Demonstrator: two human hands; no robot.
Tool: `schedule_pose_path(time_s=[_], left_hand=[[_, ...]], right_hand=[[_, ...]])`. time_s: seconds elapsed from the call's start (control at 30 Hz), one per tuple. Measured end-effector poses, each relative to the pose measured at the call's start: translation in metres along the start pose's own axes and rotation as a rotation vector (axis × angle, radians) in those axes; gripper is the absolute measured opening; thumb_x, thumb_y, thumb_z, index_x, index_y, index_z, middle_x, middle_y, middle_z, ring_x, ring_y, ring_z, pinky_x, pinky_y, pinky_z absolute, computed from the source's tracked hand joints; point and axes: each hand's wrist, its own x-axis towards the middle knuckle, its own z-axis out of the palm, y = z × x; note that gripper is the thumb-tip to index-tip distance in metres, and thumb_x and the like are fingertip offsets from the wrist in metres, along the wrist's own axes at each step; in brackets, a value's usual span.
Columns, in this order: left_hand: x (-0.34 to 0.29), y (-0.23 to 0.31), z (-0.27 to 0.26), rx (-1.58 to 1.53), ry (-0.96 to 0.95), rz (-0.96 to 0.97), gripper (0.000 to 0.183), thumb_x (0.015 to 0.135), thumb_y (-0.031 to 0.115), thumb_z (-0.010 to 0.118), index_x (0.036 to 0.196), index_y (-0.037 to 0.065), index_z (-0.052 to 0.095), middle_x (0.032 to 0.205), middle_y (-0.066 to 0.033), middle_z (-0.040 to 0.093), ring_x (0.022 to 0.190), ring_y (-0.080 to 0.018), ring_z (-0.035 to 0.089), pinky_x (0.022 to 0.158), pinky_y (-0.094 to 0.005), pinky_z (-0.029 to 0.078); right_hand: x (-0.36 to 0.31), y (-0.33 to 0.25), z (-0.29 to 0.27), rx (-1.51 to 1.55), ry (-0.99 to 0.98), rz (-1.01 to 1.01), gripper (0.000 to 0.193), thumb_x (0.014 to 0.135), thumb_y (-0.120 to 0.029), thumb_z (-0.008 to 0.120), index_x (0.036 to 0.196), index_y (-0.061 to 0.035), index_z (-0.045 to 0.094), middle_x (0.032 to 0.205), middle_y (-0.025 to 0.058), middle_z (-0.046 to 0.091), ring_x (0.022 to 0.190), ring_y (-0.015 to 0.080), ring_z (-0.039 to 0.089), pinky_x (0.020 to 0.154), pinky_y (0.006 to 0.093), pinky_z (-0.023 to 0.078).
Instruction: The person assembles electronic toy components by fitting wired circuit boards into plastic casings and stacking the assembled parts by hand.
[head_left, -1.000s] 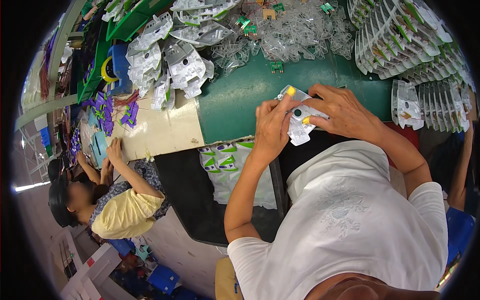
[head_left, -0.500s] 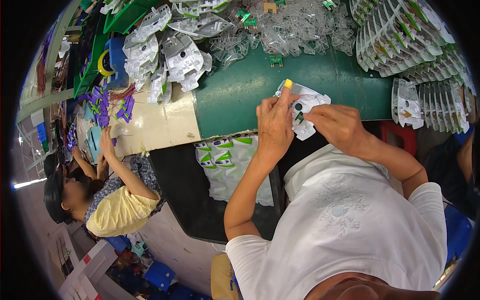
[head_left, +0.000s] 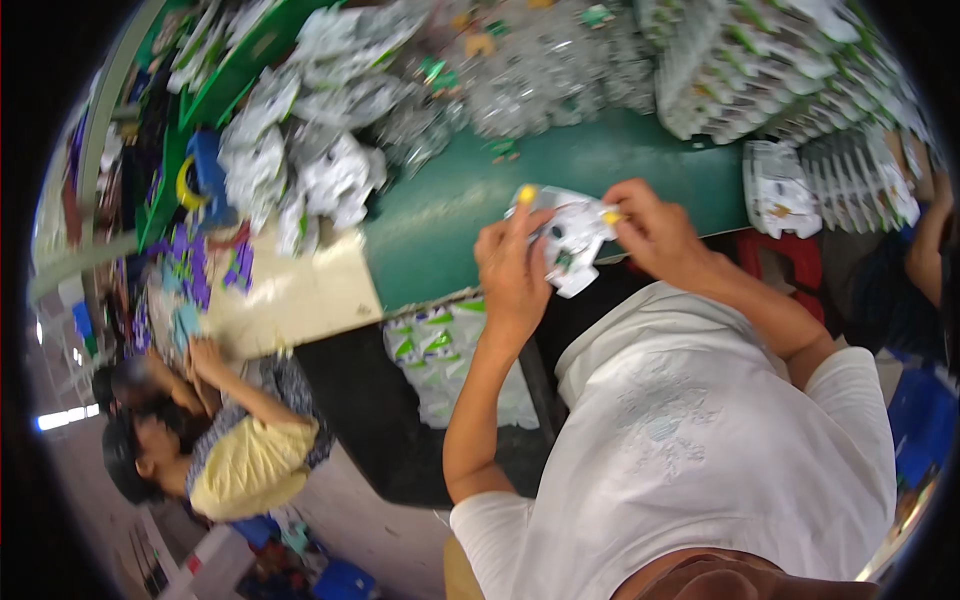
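Head view: the left hand (head_left: pixel 513 272) grips a white, notched plastic shell (head_left: pixel 582 222), its long axis unclear. Opposite, the right hand (head_left: pixel 655 235) pinches its edge.

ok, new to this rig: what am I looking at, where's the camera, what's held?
There's no robot here: these are a person's bare hands. The wide, round-edged view comes from the left of two fisheye cameras worn on the head, looking down. The left hand holds a pale plastic shell; the right hand is at its right corner, though blur hides its exact grip. On the green work surface lie a heap of clear plastic pieces, more pale shells to the left and stacked ones to the right. The yellow sleeve at lower left belongs to a co-worker.
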Motion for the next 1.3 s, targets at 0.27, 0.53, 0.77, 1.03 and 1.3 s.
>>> schedule_pose_path(time_s=[0.27, 0.53, 0.77, 1.03, 1.3], left_hand=[[0.007, 0.045, -0.016, 0.012, 0.078, 0.086, 0.034, 0.085, -0.007, 0.067, 0.118, -0.003, 0.06, 0.103, -0.0136, 0.071, 0.093, -0.0271, 0.063, 0.084, -0.0372, 0.049], [0.029, 0.063, 0.029, -0.094, -0.104, 0.168, 0.031, 0.081, -0.006, 0.07, 0.111, -0.003, 0.065, 0.099, -0.0137, 0.071, 0.089, -0.031, 0.066, 0.081, -0.0385, 0.05], [0.025, 0.067, 0.016, -0.062, -0.138, 0.16, 0.033, 0.078, -0.005, 0.072, 0.11, -0.002, 0.066, 0.092, -0.0148, 0.067, 0.086, -0.0309, 0.064, 0.078, -0.0398, 0.049], [0.02, 0.012, -0.016, -0.03, 0.054, -0.001, 0.019, 0.084, -0.001, 0.069, 0.103, -0.002, 0.067, 0.082, -0.014, 0.066, 0.068, -0.0281, 0.06, 0.061, -0.0365, 0.048], [0.02, -0.013, -0.006, -0.156, 0.25, -0.101, 0.017, 0.084, 0.002, 0.071, 0.101, -0.002, 0.068, 0.076, -0.0119, 0.063, 0.064, -0.0242, 0.058, 0.059, -0.0353, 0.047]], right_hand=[[-0.085, 0.004, -0.067, -0.016, 0.39, -0.053, 0.021, 0.087, 0.01, 0.056, 0.105, -0.0015, 0.054, 0.086, 0.005, 0.058, 0.067, 0.0065, 0.056, 0.058, 0.022, 0.047], [-0.126, 0.051, -0.138, 0.193, 0.922, 0.195, 0.018, 0.092, 0.006, 0.051, 0.108, -0.0027, 0.051, 0.079, -0.0015, 0.054, 0.057, 0.001, 0.044, 0.049, 0.0169, 0.032], [-0.121, 0.074, -0.126, 0.238, 1.014, 0.243, 0.024, 0.097, -0.002, 0.058, 0.12, -0.0038, 0.053, 0.076, -0.0044, 0.048, 0.061, 0.0027, 0.042, 0.051, 0.0186, 0.035], [-0.089, 0.012, -0.092, 0.034, 0.6, -0.239, 0.026, 0.091, 0.007, 0.059, 0.117, 0.0021, 0.058, 0.093, 0.0078, 0.065, 0.072, 0.0082, 0.059, 0.059, 0.0215, 0.047], [0.129, -0.056, 0.013, -0.068, 0.305, -0.325, 0.025, 0.086, -0.004, 0.067, 0.11, -0.0008, 0.064, 0.101, 0.0111, 0.063, 0.065, 0.0183, 0.062, 0.058, 0.029, 0.049]])
